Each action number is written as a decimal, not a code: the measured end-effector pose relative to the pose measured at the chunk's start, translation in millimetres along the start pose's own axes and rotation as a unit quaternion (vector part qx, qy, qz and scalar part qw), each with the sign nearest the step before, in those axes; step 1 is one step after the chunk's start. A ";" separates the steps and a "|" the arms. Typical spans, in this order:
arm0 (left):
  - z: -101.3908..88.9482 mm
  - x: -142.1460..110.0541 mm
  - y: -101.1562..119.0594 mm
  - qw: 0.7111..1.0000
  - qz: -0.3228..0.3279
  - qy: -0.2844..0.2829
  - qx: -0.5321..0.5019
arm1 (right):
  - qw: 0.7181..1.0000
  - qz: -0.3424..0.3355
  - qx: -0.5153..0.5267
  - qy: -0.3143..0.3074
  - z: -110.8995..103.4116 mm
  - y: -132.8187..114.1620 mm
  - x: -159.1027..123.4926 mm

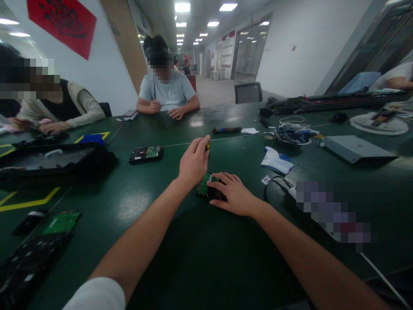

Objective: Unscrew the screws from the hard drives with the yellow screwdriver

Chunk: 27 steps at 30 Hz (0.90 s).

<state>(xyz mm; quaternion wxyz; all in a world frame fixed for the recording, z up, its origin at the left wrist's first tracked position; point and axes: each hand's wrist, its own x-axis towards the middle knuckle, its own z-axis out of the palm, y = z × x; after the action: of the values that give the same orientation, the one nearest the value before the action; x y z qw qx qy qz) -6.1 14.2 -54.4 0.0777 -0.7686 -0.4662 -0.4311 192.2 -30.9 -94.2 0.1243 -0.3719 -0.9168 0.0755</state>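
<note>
My left hand (194,161) is closed around a yellow-and-black screwdriver (208,147), with only part of its handle showing. It is raised just above and behind a hard drive (204,186) with a green circuit board. The screwdriver's tip is hidden behind the hand. Across the right part of this drive lies my right hand (234,193), fingers over the top and thumb at the near side, keeping it against the table. Another hard drive (146,154) with its board facing up lies to the left of my hands.
On the green table (180,258) are a black tray (48,161), several drives (35,254) at the near left, a white glove (276,160), a power strip (325,211), a grey metal box (358,148) and a black cylindrical tool (226,130). A person (167,92) sits opposite, another (61,105) left.
</note>
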 end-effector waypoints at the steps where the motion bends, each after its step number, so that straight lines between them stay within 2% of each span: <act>1: 0.1 -0.2 -0.1 1.000 -0.002 0.000 -0.003 | 1.000 -0.001 0.001 0.001 0.2 0.2 -0.1; 8: -3.6 2.4 3.7 0.997 -0.055 -0.001 -0.052 | 1.000 -0.004 0.001 -0.005 -0.4 0.3 -0.9; 13: -7.9 5.4 7.6 0.997 0.000 -0.011 -0.073 | 1.000 -0.005 0.000 -0.004 0.0 0.5 -1.1; 17: -9.1 6.0 4.3 0.999 0.007 0.003 -0.042 | 1.000 -0.001 -0.001 -0.009 -0.5 0.2 -0.9; 23: -4.2 3.9 -1.3 0.999 -0.040 0.002 -0.026 | 1.000 0.002 0.000 -0.014 -0.8 0.2 -0.5; 27: -2.5 3.0 2.0 0.997 -0.062 0.011 -0.051 | 1.000 0.002 0.002 -0.014 -0.9 0.2 -0.3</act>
<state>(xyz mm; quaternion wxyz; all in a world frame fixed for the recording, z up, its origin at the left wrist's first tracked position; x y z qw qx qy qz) -5.4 13.8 -50.1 0.0161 -0.7361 -0.4896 -0.4671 192.8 -31.0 -93.4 0.1119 -0.3727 -0.9175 0.0824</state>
